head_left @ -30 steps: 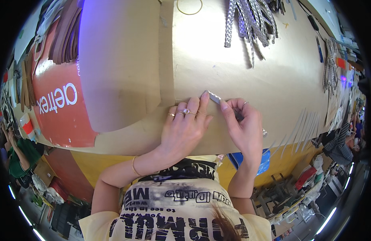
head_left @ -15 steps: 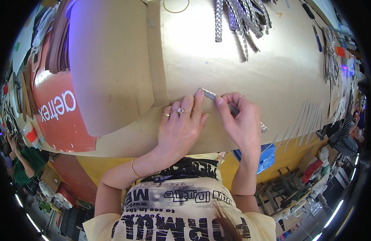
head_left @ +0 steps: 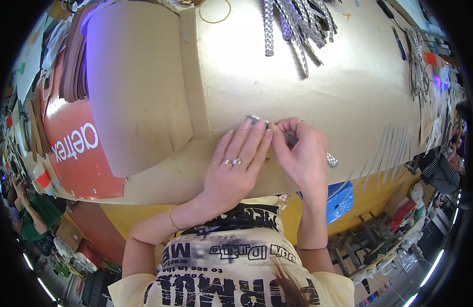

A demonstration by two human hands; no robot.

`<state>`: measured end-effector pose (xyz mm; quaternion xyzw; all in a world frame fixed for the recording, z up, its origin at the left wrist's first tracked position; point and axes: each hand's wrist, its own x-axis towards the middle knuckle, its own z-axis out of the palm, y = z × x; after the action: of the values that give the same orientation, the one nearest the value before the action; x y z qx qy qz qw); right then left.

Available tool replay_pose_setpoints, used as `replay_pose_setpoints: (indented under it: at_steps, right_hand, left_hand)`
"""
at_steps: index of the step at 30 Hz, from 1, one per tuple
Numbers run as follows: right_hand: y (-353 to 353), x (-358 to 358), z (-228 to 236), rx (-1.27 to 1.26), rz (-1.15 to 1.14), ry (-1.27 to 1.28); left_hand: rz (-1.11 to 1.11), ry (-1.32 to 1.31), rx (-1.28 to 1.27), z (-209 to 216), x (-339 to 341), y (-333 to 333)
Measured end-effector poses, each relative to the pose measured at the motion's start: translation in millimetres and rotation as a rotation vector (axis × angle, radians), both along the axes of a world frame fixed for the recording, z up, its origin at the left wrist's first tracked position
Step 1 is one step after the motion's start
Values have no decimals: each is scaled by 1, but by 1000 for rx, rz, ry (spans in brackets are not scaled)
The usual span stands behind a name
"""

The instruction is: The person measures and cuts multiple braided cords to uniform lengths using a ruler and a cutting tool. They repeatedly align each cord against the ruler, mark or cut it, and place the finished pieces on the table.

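Note:
A silver-grey braided strip [head_left: 332, 160] lies on the tabletop under my hands, its other end showing just past my left fingertips. My left hand [head_left: 232, 166] rests palm down with its fingers stretched out flat, the tips pressing on the braid. Close beside it, my right hand [head_left: 305, 153] pinches the strip between thumb and fingers. A plain grey band shows along the strip there. The middle of the strip is hidden by my right hand.
A bunch of braided strips [head_left: 298, 25] lies at the far side, with a yellow ring [head_left: 215, 11] to its left. Thin grey strips [head_left: 392, 151] line the near right edge. A curved brown cardboard sheet [head_left: 136, 92] and stacked brown strips [head_left: 75, 66] are at left.
My left fingers have slid over the braid and flattened onto it, covering more of it. My right hand keeps its pinch. The whole view has shifted slightly.

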<state>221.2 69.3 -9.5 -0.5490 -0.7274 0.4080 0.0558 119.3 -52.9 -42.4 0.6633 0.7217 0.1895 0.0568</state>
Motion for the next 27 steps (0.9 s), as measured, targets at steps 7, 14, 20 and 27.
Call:
replay_pose_setpoints:
  at_steps: [7, 14, 20, 27]
  right_hand:
    - [-1, 18, 3, 13, 4, -132]
    - [3, 47, 5, -91, -118, 13]
    - [5, 48, 7, -117, -116, -4]
    - [7, 46, 6, -113, -112, -38]
  left_hand:
    - [-55, -101, -163, -12, 1, 0]
    - [-45, -126, -188, -10, 1, 3]
    - [-37, -94, -200, -7, 2, 4]
    - [-22, -67, -190, -6, 7, 6]
